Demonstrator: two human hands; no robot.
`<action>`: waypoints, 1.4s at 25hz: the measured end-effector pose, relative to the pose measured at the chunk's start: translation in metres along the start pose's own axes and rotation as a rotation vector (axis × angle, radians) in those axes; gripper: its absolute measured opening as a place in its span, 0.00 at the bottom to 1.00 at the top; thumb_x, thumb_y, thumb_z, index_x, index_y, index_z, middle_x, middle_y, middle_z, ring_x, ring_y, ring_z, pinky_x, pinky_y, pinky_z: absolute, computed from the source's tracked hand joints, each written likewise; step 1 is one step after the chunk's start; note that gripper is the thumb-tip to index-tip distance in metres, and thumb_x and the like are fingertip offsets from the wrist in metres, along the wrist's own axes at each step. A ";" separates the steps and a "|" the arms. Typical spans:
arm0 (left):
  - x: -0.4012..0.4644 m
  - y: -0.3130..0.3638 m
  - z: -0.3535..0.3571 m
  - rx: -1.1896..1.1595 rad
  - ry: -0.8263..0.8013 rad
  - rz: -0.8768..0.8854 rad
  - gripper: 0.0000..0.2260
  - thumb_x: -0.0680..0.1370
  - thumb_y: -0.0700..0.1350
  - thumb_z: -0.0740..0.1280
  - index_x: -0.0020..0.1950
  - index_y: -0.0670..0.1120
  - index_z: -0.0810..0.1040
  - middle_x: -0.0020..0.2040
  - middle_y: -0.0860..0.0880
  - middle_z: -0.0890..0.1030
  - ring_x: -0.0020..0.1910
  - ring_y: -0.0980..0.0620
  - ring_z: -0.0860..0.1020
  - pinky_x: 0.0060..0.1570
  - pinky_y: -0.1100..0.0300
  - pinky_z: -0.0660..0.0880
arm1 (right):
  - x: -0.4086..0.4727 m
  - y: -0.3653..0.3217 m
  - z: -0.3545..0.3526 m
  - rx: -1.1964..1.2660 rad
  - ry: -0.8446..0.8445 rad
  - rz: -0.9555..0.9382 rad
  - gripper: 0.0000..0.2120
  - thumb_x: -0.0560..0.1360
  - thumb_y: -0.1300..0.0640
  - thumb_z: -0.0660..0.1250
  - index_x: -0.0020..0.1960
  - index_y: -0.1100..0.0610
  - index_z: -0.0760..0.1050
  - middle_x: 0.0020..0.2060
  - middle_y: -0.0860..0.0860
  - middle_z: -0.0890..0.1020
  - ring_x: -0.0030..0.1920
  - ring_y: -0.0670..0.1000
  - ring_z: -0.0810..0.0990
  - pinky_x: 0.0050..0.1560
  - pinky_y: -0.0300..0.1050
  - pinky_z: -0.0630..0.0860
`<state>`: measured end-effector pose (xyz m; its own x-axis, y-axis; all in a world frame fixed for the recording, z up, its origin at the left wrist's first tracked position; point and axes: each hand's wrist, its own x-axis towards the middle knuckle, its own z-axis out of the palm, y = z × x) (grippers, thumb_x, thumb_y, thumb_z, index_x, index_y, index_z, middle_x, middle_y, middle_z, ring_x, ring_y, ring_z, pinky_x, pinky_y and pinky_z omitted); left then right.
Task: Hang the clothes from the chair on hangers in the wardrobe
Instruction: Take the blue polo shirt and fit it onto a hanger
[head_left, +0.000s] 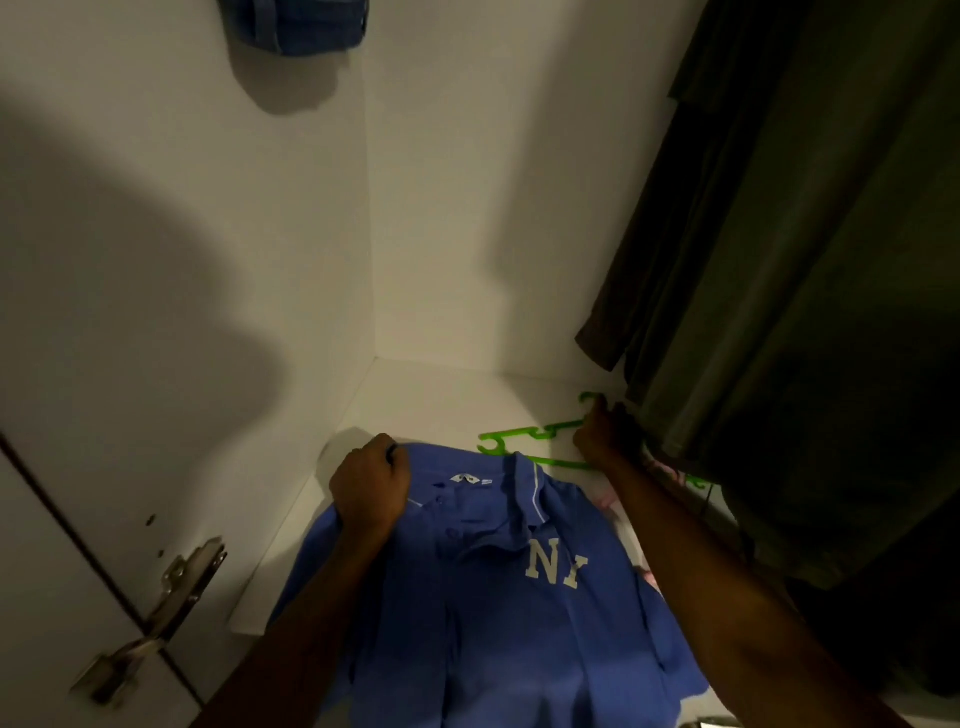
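A blue polo shirt (498, 597) with white "NY" letters hangs in front of me over the white wardrobe floor (441, 400). My left hand (370, 488) grips it at the left shoulder by the collar. My right hand (605, 436) reaches further in and holds a green plastic hanger (524, 435) near its hook, at the foot of the dark clothes. The hanger's right end is hidden under those clothes.
Dark green and brown garments (779, 260) hang down the right side. A blue garment (296, 23) hangs at the top. Something pink (608, 501) lies behind the shirt. The wardrobe door's metal hinges (192, 569) are at lower left.
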<state>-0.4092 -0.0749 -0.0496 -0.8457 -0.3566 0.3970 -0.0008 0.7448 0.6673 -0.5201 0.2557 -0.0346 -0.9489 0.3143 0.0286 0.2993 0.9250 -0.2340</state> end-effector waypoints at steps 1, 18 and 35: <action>-0.002 0.002 -0.002 0.039 0.038 0.024 0.11 0.80 0.46 0.65 0.41 0.42 0.79 0.36 0.43 0.81 0.39 0.41 0.79 0.37 0.54 0.70 | 0.004 -0.003 -0.001 -0.001 0.003 0.039 0.34 0.80 0.55 0.64 0.81 0.59 0.53 0.76 0.64 0.62 0.75 0.65 0.64 0.74 0.57 0.65; 0.000 -0.007 0.011 0.062 -0.047 0.101 0.06 0.80 0.43 0.64 0.47 0.42 0.78 0.38 0.44 0.82 0.36 0.41 0.80 0.37 0.52 0.75 | 0.046 -0.053 -0.016 0.559 -0.042 -0.063 0.10 0.75 0.61 0.70 0.55 0.61 0.81 0.49 0.57 0.83 0.49 0.57 0.82 0.47 0.44 0.76; 0.017 0.011 -0.010 -0.099 -0.156 0.283 0.14 0.79 0.47 0.68 0.38 0.48 0.66 0.31 0.54 0.72 0.32 0.51 0.74 0.32 0.56 0.66 | -0.051 -0.131 -0.113 1.925 -0.393 -0.327 0.08 0.80 0.55 0.67 0.54 0.59 0.82 0.39 0.46 0.76 0.27 0.43 0.65 0.24 0.36 0.57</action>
<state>-0.4186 -0.0786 -0.0291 -0.8765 -0.0467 0.4792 0.2916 0.7405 0.6055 -0.4993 0.1423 0.1045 -0.9817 -0.0927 0.1662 -0.0861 -0.5626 -0.8222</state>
